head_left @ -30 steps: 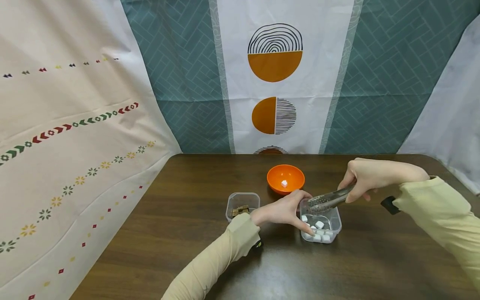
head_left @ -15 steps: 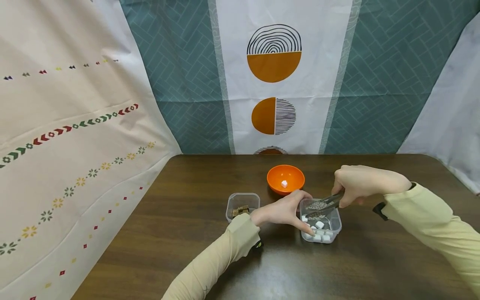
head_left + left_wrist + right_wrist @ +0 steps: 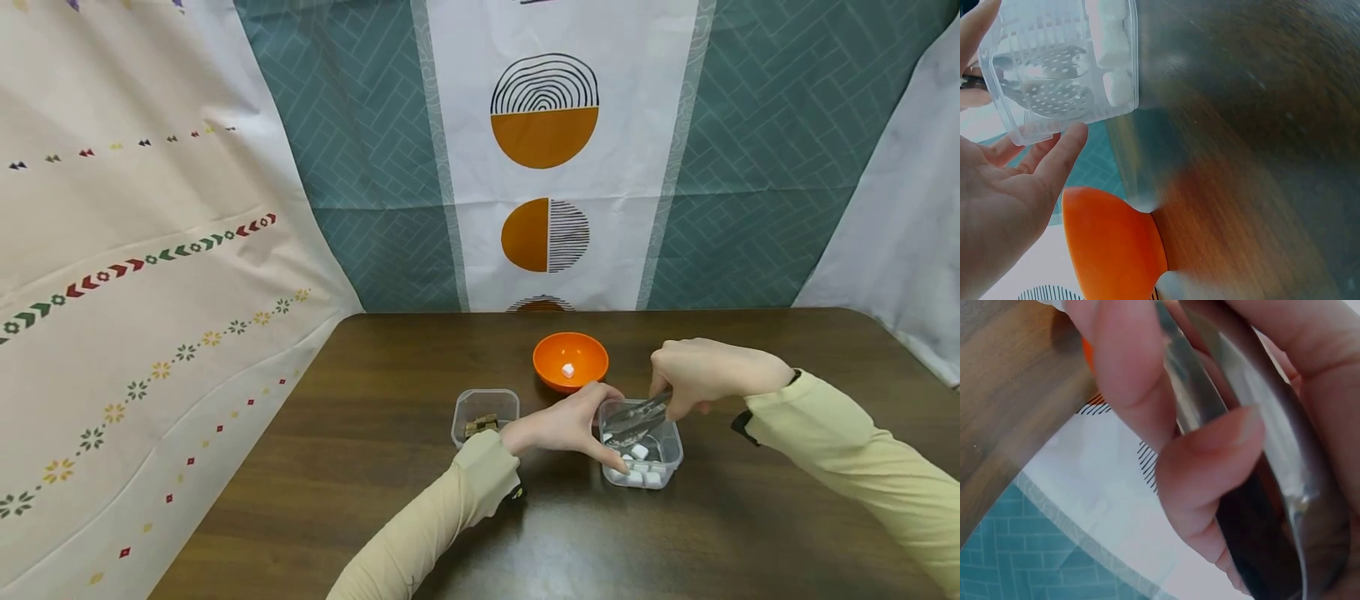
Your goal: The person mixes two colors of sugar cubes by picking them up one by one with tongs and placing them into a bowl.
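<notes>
My left hand grips a clear plastic container at its left side, thumb toward the front and fingers toward the back. Several small white cubes lie inside, mostly at the front. Metal tongs are held in my right hand, at the container's back right. Their perforated tips reach into the container, as the left wrist view shows. A close look at the tongs' arms comes from the right wrist view, fingers wrapped round them. Whether the tips pinch a cube cannot be told.
An orange bowl stands behind my left hand with one white cube in it. Left of that hand is a second clear container holding brown pieces, partly hidden by my wrist. Curtains hang behind the wooden table.
My right hand has moved left and slightly down, bringing the tongs deeper into the container. The tongs' tips appear closer together. My left hand keeps its hold on the container.
</notes>
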`<move>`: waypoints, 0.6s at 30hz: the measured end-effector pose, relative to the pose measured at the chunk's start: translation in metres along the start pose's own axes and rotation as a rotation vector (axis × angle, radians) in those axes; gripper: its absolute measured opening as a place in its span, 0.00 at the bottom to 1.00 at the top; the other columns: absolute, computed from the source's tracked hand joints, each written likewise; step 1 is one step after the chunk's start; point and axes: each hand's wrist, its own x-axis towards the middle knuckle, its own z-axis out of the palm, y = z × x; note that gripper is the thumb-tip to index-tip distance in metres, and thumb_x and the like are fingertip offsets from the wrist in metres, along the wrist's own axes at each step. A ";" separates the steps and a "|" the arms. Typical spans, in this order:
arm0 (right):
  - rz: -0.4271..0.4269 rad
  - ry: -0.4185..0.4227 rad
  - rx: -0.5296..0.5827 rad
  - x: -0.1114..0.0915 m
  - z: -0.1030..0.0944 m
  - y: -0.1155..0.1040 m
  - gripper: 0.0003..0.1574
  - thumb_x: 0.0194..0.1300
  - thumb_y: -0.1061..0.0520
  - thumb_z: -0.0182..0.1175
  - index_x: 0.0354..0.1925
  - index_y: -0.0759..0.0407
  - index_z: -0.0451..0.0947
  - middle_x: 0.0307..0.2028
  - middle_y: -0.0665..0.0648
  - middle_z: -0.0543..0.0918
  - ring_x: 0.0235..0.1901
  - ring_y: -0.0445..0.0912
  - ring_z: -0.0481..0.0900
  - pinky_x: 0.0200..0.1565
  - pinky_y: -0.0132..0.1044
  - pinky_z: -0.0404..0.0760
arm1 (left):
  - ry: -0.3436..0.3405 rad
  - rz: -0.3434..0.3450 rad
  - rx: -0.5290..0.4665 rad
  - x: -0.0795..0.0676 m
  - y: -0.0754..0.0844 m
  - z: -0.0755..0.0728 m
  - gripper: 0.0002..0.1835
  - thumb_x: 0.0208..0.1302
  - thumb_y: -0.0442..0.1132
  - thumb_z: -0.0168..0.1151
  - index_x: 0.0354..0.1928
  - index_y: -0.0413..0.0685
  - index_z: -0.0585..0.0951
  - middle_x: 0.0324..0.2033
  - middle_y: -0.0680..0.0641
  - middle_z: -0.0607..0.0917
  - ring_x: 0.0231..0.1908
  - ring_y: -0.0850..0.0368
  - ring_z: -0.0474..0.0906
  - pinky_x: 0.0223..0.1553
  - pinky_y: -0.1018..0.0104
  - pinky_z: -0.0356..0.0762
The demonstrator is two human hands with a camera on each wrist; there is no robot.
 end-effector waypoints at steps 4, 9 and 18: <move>-0.001 0.000 -0.013 0.002 0.003 -0.003 0.09 0.43 0.61 0.69 0.20 0.46 0.82 0.11 0.41 0.72 0.05 0.37 0.67 0.18 0.32 0.70 | -0.004 -0.007 -0.013 -0.001 -0.001 0.003 0.43 0.42 0.47 0.74 0.58 0.42 0.62 0.45 0.54 0.65 0.39 0.62 0.63 0.36 0.77 0.66; 0.022 0.003 -0.040 0.002 0.004 -0.004 0.11 0.44 0.62 0.69 0.17 0.47 0.79 0.09 0.42 0.70 0.05 0.38 0.67 0.16 0.32 0.67 | -0.002 -0.010 -0.021 0.000 -0.003 0.005 0.43 0.42 0.47 0.74 0.58 0.42 0.62 0.46 0.54 0.65 0.40 0.63 0.63 0.39 0.77 0.65; 0.037 0.000 -0.041 0.003 0.005 -0.002 0.10 0.45 0.62 0.69 0.18 0.48 0.79 0.12 0.43 0.73 0.06 0.39 0.68 0.15 0.33 0.68 | -0.002 -0.007 -0.023 0.001 -0.003 0.002 0.43 0.42 0.48 0.74 0.58 0.42 0.62 0.46 0.54 0.65 0.39 0.62 0.63 0.37 0.76 0.66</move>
